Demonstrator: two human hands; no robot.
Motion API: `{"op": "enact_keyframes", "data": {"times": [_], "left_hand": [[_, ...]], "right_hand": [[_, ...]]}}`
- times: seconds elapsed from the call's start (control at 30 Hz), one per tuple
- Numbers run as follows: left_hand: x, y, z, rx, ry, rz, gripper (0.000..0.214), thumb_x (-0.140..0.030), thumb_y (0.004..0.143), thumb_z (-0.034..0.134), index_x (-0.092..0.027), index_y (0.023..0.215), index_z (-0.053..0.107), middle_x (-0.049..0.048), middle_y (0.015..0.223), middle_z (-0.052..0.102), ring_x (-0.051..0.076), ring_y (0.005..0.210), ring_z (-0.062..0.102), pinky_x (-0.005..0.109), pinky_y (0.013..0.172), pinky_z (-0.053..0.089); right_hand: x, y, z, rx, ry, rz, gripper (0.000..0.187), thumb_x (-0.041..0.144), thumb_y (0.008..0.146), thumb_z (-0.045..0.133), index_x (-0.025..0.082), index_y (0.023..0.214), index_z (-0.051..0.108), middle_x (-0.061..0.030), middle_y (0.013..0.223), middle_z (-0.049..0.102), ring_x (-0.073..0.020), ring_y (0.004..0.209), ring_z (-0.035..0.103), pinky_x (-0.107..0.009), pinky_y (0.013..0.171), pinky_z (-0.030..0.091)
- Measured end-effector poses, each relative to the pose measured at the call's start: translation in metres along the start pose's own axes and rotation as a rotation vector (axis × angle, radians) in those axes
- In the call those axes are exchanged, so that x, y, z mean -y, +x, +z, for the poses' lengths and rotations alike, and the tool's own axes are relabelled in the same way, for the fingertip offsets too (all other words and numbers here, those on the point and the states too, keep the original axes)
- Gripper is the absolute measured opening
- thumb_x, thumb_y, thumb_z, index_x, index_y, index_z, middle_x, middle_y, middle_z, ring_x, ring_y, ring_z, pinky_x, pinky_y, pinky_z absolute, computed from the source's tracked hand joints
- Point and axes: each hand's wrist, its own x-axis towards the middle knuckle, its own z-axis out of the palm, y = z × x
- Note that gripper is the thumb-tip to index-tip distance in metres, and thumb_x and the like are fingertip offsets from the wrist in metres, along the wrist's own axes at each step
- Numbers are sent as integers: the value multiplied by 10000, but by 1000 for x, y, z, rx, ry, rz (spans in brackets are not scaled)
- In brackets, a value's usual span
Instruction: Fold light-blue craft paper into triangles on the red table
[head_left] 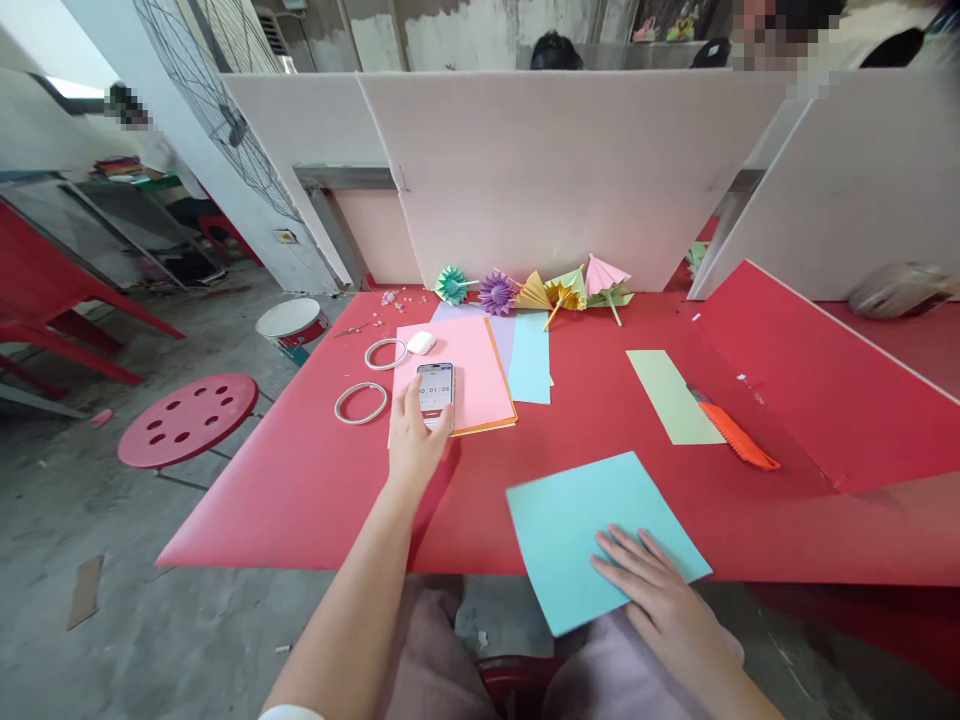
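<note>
My left hand (418, 432) reaches to a phone (436, 388) that shows a running-time display, its fingers apart at the phone's lower part. Under the phone lies a stack of pink paper (480, 370) with an orange sheet at its edge. A turquoise paper sheet (570, 530) sits at the table's front edge, one corner jutting past it. Flat on that sheet's right part rests my right hand (652, 585), fingers stretched out. White earbuds case (421, 343) and two tape rolls (361, 403) are left of and above the phone.
Folded paper umbrellas (534, 292) line the back of the red table (300, 510). An orange cutter knife (739, 435) overlaps a pale green strip (667, 395) at right, near a standing red board (840, 390). A round stool (189, 420) stands left. White panels (562, 170) rise behind.
</note>
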Motion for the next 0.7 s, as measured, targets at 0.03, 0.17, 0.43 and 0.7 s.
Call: {"op": "enact_keyframes", "data": {"times": [0.03, 0.17, 0.43, 0.7], "left_hand": [[-3, -6, 0, 16, -126, 20, 593, -420, 817, 481, -247, 1352, 292, 102, 1339, 392, 242, 1207, 408, 399, 945, 395], [-17, -25, 2, 316, -639, 0, 591, -541, 869, 254, -219, 1364, 274, 115, 1252, 508, 222, 1103, 522, 399, 879, 450], [-36, -40, 20, 723, -1006, -235, 568, -596, 779, 475, -165, 1139, 559, 69, 800, 658, 185, 709, 625, 327, 664, 492], [-23, -26, 18, 390, -593, -103, 490, -356, 806, 515, -210, 1266, 428, 25, 809, 650, 172, 778, 624, 317, 728, 481]], "right_hand": [[-1, -3, -6, -34, 156, 69, 298, 286, 811, 488, 341, 1061, 641, -14, 1114, 643, -234, 1087, 562, -466, 985, 392], [0, 19, -33, -643, 735, 520, 279, 421, 727, 605, 236, 916, 692, -74, 917, 709, -263, 897, 647, -414, 772, 530], [10, 141, -36, -688, 1105, 542, 360, 458, 675, 661, 165, 884, 648, -75, 918, 704, -230, 870, 649, -345, 734, 538], [-2, 139, -5, -638, 1270, 568, 359, 431, 669, 681, 176, 920, 639, -59, 1007, 683, -199, 961, 618, -309, 822, 505]]}}
